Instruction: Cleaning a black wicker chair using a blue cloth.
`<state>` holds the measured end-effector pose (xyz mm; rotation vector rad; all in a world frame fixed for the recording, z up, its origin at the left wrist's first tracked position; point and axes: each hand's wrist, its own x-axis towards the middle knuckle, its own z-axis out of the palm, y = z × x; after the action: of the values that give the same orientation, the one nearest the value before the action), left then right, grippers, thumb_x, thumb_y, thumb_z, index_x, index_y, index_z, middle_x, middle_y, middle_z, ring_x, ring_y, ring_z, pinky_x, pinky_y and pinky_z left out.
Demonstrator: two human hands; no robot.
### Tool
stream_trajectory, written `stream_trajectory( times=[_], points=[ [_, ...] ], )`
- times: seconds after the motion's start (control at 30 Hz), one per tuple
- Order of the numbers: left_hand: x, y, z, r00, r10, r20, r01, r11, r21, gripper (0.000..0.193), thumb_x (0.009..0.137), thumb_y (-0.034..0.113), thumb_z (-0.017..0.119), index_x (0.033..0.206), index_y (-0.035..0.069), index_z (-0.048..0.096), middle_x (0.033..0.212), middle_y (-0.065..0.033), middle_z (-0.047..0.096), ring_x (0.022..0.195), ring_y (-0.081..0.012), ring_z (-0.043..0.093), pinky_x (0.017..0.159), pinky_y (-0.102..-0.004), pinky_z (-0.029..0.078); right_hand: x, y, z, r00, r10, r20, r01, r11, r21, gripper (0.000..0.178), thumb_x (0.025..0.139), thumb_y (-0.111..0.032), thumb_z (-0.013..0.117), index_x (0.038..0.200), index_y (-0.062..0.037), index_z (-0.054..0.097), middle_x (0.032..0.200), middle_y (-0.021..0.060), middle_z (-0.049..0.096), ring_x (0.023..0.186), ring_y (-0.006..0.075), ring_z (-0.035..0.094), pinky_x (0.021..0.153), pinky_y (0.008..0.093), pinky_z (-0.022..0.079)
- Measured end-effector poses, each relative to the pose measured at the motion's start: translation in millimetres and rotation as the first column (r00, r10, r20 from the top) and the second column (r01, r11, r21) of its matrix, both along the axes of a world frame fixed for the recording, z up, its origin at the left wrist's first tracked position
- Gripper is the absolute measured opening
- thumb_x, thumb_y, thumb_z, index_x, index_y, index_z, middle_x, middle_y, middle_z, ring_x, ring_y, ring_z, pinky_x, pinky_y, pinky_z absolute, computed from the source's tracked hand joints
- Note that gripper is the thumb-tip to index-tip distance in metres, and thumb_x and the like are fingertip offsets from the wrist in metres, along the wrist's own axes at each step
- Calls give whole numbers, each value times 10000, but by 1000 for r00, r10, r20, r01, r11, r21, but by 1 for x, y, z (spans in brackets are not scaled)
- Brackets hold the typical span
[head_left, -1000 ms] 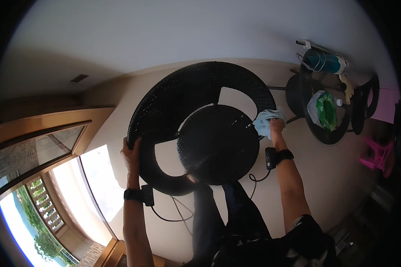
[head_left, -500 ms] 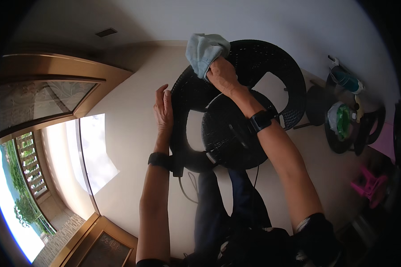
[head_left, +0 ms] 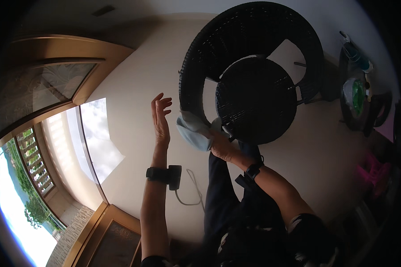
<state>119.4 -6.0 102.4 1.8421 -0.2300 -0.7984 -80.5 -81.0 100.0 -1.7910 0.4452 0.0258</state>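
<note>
A black woven chair with a round seat and a curved backrest stands in front of me. My right hand grips a light blue-grey cloth, which lies against the near left end of the chair's curved rim. Left of the chair, my left hand is raised in the air with its fingers apart and loosely bent, holding nothing. Both wrists wear black bands, and a small black box with a cable hangs at the left one.
At the right stands another dark chair bearing a green and clear plastic bag and a teal bottle-like thing. Beyond it is a pink stool. On the left are an open wood-framed glass door and a sunlit doorway.
My right hand has brought the cloth from the top of the backrest down to the near left end of the rim. My left hand has come slightly away from the chair.
</note>
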Motion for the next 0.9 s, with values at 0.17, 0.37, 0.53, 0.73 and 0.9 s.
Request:
stream_trajectory(
  times=[0.17,0.37,0.53,0.73,0.9],
  points=[
    [1,-76,28,921,-183,343,201,980,-16,643,908,578,301,1288,70,407,1118,-159,558,1078,-263,509,963,-404,363,-78,48,-86,923,-322,-212,339,939,48,471,844,-70,490,1304,-73,392,1261,186,460,1163,325,450,979,336,367],
    [18,-114,14,785,-292,546,227,956,185,438,966,403,293,1296,135,399,1085,-180,595,1004,-322,585,864,-412,467,-71,69,-169,580,-646,-497,798,574,184,399,788,-38,556,1178,-51,477,1006,96,570,761,252,582,738,356,494],
    [-21,-149,1,820,-283,497,246,959,140,412,972,344,299,1307,130,410,1083,-170,605,980,-307,600,856,-377,475,-77,79,-219,-78,-852,-518,974,-175,142,217,815,-306,577,724,-110,569,620,48,530,498,144,512,398,256,391],
    [17,-109,9,849,-183,496,197,980,25,444,964,362,316,1293,92,444,1137,-169,591,1047,-287,573,890,-378,449,54,50,-54,838,-437,-327,380,897,-225,291,778,-133,561,1026,9,507,966,223,538,943,363,520,809,414,423],
    [12,-111,6,891,-172,419,181,983,19,473,961,394,312,1276,72,458,1153,-170,580,1060,-290,554,898,-375,428,121,-42,-14,770,-611,184,623,782,-9,446,845,-36,483,1267,-14,341,1240,230,341,1172,393,350,966,449,312]
  ],
)
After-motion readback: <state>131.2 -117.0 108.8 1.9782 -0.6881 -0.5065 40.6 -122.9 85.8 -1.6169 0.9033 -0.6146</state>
